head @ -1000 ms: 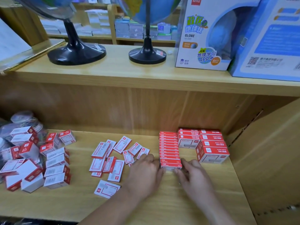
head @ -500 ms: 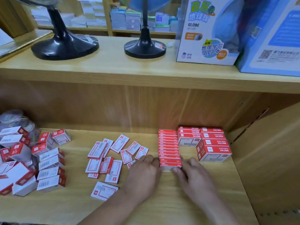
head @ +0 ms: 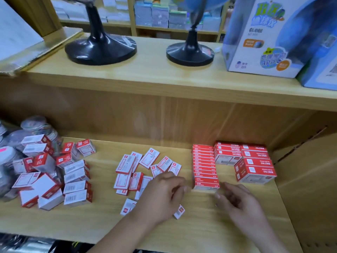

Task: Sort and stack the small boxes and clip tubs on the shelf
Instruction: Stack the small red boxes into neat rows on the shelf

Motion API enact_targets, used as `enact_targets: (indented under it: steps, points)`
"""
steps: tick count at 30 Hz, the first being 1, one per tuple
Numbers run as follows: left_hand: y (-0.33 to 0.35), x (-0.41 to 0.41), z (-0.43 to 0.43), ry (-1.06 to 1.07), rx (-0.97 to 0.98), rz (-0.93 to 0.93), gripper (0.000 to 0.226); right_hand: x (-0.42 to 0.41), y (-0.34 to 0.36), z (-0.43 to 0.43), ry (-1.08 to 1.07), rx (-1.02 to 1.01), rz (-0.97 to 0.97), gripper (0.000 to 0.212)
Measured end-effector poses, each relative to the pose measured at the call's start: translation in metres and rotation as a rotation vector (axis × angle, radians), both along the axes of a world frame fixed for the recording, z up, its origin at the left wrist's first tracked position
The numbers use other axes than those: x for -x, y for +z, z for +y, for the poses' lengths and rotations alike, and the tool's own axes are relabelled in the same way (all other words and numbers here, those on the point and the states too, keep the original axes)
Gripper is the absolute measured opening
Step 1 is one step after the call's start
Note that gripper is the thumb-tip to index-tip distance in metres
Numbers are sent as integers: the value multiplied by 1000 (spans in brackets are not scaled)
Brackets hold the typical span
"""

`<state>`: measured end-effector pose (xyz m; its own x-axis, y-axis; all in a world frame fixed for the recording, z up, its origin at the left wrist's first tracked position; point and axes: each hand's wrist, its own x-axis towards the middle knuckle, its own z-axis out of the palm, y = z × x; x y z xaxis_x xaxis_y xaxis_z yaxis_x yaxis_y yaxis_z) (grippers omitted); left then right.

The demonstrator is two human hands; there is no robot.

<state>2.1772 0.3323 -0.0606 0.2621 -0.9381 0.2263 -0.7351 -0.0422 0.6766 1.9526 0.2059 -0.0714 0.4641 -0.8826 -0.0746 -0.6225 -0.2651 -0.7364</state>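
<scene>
A neat row of small red boxes runs front to back on the lower shelf. To its right stand stacks of larger red boxes. Loose small red-and-white boxes lie scattered to its left. My left hand hovers over the nearest loose boxes, fingers loosely curled, holding nothing, fingertips just left of the row's near end. My right hand is just in front and to the right of that end, fingers relaxed and blurred, apart from the box. One small box peeks out beneath my left hand.
A heap of bigger red-and-white boxes fills the shelf's left side, with clear clip tubs behind it. The upper shelf carries two black globe stands and a globe carton. A wooden side panel closes the right.
Both hands have drawn back slightly from the near end of the red row, which they were touching before. The row and the other boxes have not moved.
</scene>
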Motion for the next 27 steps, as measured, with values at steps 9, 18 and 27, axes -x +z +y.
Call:
enact_targets:
  steps: [9,18,27]
  points:
    - [8,-56,48,330,67,-111,15,-72,52,46,162,35,-181,22]
    - [6,-107,49,491,-201,-158,37,-134,26,79,331,127,168,50]
    - [17,-104,71,419,-44,-21,52,-132,27,83,305,91,51,42]
